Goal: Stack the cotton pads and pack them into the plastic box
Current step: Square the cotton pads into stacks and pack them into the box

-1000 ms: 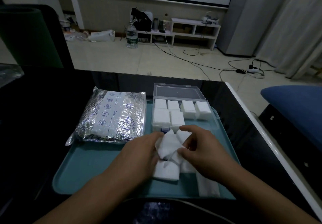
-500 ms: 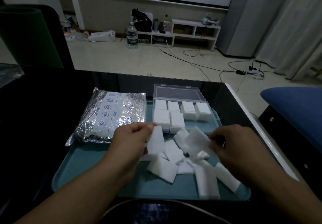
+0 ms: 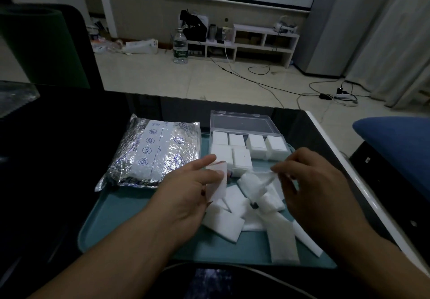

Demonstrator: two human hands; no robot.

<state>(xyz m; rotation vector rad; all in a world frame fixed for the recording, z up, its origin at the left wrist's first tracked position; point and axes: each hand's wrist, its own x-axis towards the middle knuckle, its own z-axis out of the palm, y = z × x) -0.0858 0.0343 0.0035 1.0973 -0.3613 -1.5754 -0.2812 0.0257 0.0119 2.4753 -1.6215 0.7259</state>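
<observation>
Single head camera, wide-angle, looks forward and down, close over my left hand and right hand.

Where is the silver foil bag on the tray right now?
In the head view the silver foil bag lies flat on the far left part of the teal tray, just left of the plastic box.

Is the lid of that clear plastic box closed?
No, the plastic box stands open, its lid tipped back, with white cotton pads showing inside.
</observation>
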